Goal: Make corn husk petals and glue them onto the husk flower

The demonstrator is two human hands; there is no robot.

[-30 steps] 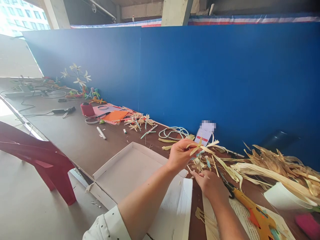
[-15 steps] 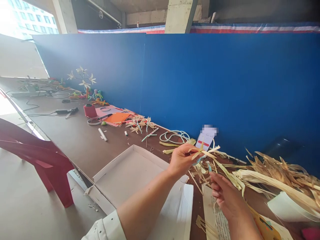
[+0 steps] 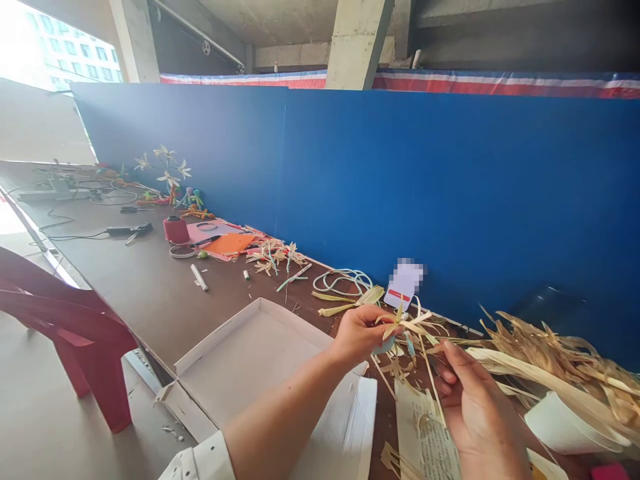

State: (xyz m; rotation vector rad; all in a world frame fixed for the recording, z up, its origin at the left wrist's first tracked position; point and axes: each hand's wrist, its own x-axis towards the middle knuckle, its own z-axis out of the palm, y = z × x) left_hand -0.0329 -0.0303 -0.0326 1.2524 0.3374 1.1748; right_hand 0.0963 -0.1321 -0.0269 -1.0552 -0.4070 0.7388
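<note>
My left hand (image 3: 363, 333) is closed on a small flower of pale dried husk (image 3: 397, 325), pinched between thumb and fingertips. Narrow husk strips (image 3: 425, 327) stick out to the right of it. Just below hangs a short light blue strip (image 3: 411, 343). To the right, my right hand (image 3: 473, 400) has its thumb apart from its loosely bent fingers, and I see nothing gripped there. A thin husk strip (image 3: 433, 380) runs down in front of its fingertips. Under the hands lie more husk scraps and a printed sheet (image 3: 425, 437).
A shallow white cardboard box (image 3: 250, 367) lies left of my hands. Dried husks (image 3: 555, 343) and a white bowl (image 3: 570, 423) are at the right. A phone (image 3: 403, 287) leans on the blue partition (image 3: 450, 180). Farther left are a red thread spool (image 3: 176, 230) and a red chair (image 3: 90, 347).
My right hand has come off the light blue strip, and its fingers have parted. My left hand keeps the flower. The view has tilted up a little.
</note>
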